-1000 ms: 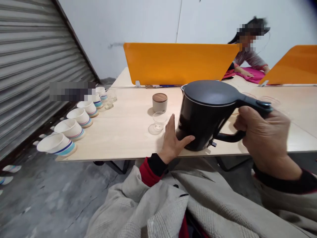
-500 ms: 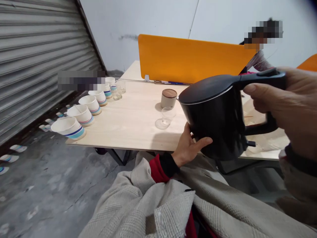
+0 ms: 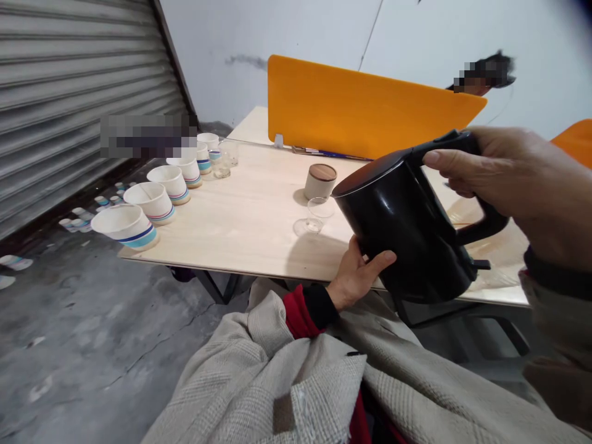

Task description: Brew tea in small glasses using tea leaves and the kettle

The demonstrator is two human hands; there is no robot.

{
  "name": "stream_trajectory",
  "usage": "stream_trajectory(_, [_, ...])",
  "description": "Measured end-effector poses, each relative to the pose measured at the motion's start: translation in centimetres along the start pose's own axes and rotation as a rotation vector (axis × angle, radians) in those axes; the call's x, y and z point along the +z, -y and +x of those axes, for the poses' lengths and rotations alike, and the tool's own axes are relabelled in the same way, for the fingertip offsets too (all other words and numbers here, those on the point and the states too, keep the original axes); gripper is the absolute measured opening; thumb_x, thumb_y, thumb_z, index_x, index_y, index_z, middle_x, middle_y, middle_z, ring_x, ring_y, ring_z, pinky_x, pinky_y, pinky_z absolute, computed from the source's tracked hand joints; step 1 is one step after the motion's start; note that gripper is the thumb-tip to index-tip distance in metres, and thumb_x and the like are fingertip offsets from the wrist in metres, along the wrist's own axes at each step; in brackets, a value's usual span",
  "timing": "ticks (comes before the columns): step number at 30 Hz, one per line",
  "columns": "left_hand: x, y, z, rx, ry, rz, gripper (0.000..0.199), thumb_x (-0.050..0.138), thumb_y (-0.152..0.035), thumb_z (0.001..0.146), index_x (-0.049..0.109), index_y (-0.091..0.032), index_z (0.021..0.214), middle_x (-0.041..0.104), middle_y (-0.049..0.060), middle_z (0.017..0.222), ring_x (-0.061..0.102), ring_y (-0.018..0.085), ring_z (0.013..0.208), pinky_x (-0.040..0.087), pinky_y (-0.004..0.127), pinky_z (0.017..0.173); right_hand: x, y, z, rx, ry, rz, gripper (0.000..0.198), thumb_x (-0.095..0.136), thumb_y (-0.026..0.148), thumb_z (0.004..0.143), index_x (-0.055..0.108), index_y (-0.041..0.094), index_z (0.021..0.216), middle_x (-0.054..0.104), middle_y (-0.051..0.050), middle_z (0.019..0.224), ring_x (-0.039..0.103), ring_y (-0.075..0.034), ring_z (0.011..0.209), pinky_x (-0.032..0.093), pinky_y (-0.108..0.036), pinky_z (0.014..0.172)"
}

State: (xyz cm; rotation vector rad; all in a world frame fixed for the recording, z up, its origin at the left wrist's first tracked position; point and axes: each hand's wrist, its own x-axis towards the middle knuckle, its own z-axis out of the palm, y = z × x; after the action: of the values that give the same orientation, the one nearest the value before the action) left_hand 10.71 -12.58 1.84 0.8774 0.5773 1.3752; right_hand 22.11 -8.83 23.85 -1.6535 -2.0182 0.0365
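Tilt of the black kettle [image 3: 411, 228] has increased since the earlier frames: one second ago its lid was nearly level; the lid now slopes steeply down to my left.

Behind the work area stands a pale wall [image 3: 416, 31], with a metal roller shutter [image 3: 83, 80] to my left. Before me lies a light wooden surface [image 3: 245, 213]. An orange partition [image 3: 361, 111] stands across its far part. I hold the kettle at the near edge of the surface. My right fingers [image 3: 444, 159] are wrapped around its handle. My left fingers [image 3: 355, 248] bear against the lower side of its body, thumb across the front; most are hidden, so I cannot tell whether they clasp it or only support it.

Six white paper cups [image 3: 160, 206] with blue bands form a row along the left edge of the surface. Centrally, a pale canister [image 3: 318, 187] with a brown lid stands upright. One clear cup [image 3: 314, 225] stands just in front of the canister; in my view, the kettle's lip appears just beside its rim.
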Motion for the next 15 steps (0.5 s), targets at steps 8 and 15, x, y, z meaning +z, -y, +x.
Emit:
stream_trajectory(8, [-0.2,1.0,0.3,0.005,-0.03,-0.027,0.082,0.086,-0.063,0.079,0.051,-0.017,0.139,0.061,0.019,0.151,0.055,0.037,0.142,0.042,0.057,0.12,0.5,1.5,1.0,0.128,0.051,0.01,0.033,0.071,0.042,0.096,0.059,0.02,0.073,0.053,0.001,0.059,0.042,-0.01,0.052,0.03,-0.031,0.053])
stream_trajectory(15, [-0.1,0.5,0.1,-0.007,-0.051,-0.068,0.08,0.085,-0.063,0.08,0.052,-0.018,0.137,0.061,0.019,0.151,0.054,0.037,0.144,0.04,0.057,0.123,1.2,1.7,2.3,0.141,0.089,-0.049,0.034,0.071,0.041,0.095,0.06,0.02,0.072,0.053,0.0,0.058,0.044,-0.011,0.054,0.031,-0.031,0.058])
